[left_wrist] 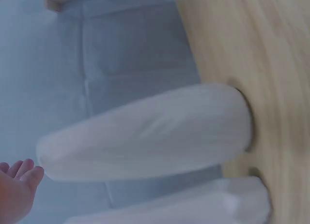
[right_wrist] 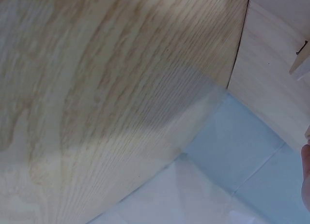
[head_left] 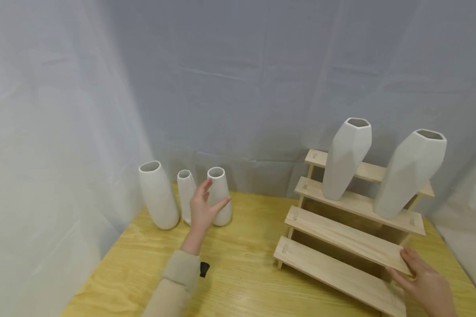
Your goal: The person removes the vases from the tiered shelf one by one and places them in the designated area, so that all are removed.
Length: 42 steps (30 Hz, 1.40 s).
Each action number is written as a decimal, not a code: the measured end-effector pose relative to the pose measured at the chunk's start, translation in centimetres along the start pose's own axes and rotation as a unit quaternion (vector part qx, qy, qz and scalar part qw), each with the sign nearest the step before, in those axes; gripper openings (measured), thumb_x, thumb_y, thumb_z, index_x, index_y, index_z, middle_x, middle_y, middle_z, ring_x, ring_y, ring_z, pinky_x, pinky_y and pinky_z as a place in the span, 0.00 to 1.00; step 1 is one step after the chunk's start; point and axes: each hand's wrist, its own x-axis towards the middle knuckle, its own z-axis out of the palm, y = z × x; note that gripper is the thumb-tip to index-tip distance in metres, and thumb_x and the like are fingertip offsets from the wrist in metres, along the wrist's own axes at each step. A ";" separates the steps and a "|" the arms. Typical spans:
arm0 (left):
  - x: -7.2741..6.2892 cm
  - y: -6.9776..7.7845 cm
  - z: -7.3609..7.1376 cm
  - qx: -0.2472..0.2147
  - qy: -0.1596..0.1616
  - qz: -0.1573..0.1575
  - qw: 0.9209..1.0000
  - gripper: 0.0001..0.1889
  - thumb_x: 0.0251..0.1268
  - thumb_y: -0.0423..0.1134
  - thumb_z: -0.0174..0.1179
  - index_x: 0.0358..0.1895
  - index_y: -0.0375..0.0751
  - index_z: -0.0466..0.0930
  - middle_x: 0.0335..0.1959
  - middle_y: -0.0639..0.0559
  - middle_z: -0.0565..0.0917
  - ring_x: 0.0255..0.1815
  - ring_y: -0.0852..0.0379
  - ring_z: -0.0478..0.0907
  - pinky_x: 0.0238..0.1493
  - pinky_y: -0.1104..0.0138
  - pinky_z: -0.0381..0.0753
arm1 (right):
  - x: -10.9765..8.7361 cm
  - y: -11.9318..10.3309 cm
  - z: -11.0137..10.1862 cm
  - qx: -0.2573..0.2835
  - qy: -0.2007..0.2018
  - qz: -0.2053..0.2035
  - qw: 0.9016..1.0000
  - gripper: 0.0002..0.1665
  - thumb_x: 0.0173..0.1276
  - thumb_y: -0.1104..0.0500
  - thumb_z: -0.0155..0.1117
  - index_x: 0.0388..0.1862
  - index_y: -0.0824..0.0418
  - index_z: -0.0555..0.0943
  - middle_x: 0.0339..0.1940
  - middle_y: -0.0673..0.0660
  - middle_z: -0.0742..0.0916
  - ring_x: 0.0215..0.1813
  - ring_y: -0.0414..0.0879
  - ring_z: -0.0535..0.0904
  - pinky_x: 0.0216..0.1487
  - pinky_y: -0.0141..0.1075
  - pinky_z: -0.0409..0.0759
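My left hand [head_left: 202,207], thumb and fingers spread apart, is in front of a smooth white vase [head_left: 221,193], the rightmost of three on the table's left side. In the left wrist view the fingertips [left_wrist: 33,175] are by that vase's [left_wrist: 150,132] narrow top; whether they touch it I cannot tell. Beside it stand a slim white vase [head_left: 187,191] with a faceted rim and a taller rounded one [head_left: 158,196]. On the right, my right hand [head_left: 424,279] grips the end of the second-lowest shelf board [head_left: 345,235] of a stepped wooden stand, thumb underneath.
Two large faceted white vases, one on the left [head_left: 347,158] and one on the right [head_left: 410,174], stand on the stand's second step from the top. A small black object [head_left: 204,269] shows beside my left sleeve. Grey-white sheeting [head_left: 238,88] hangs behind the wooden table [head_left: 246,281].
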 end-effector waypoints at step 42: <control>5.0 10.0 13.2 -0.009 -0.236 0.037 0.971 0.37 0.44 0.44 0.69 0.58 0.32 0.64 0.56 0.43 0.71 0.56 0.55 0.67 0.56 0.70 0.66 | -0.2 -0.2 -0.2 0.007 0.005 0.002 1.000 0.38 0.41 0.50 0.73 0.42 0.79 0.75 0.43 0.76 0.77 0.30 0.67 0.76 0.15 0.50 0.72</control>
